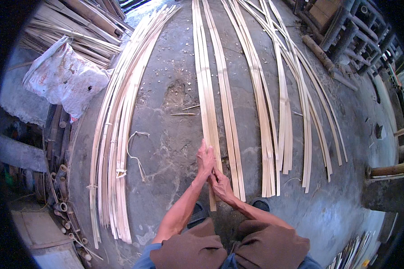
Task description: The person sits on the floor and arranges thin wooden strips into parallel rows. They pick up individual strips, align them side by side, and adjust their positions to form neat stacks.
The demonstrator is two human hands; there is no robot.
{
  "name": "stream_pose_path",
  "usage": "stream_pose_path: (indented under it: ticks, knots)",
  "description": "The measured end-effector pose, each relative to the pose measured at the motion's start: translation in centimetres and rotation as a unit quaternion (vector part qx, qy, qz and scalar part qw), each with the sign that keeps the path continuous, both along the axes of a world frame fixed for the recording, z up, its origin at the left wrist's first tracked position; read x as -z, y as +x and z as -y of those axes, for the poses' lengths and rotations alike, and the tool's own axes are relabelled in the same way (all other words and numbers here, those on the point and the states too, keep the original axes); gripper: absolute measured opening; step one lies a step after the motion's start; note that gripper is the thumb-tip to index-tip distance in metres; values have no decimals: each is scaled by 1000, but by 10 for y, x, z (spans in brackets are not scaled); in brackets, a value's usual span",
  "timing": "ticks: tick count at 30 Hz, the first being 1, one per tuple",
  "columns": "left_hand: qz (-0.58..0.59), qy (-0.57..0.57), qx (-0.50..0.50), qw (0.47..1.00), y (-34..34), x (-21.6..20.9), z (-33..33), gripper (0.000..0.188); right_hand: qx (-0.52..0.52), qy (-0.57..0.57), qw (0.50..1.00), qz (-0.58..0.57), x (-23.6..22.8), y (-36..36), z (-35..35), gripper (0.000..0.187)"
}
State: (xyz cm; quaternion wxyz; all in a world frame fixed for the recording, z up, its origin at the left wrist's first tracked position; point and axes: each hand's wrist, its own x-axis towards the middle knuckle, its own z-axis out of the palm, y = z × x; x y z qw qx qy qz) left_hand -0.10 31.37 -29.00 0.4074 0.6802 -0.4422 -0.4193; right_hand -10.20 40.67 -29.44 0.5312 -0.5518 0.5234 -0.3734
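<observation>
We bend over a pair of long pale strips [205,94] on the grey floor [166,141], their near end lying between our dark shoes [261,205]. Our left grip [205,158] rests on them, index finger pointing along their length; our right grip [221,184] is just behind, curled at their right edge. We cannot tell whether either closes around them. More strips [226,116] lie just to the right, and a tied bundle [116,116] lies apart on our left.
</observation>
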Motion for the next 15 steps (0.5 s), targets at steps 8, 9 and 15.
stream_pose_path:
  ticks: [8, 9, 15]
  knots:
    - [190, -32, 48, 980, 14, 40, 0, 55, -9, -98, 989, -108, -8, -55, 14, 31]
    - [220, -43, 51, 973, 16, 47, 0, 56, 2, -104, 986, -131, -7, -66, 15, 29]
    - [254, -11, 104, 961, 6, 44, 2, 61, 93, -134, 937, -309, -6, -140, 18, 28]
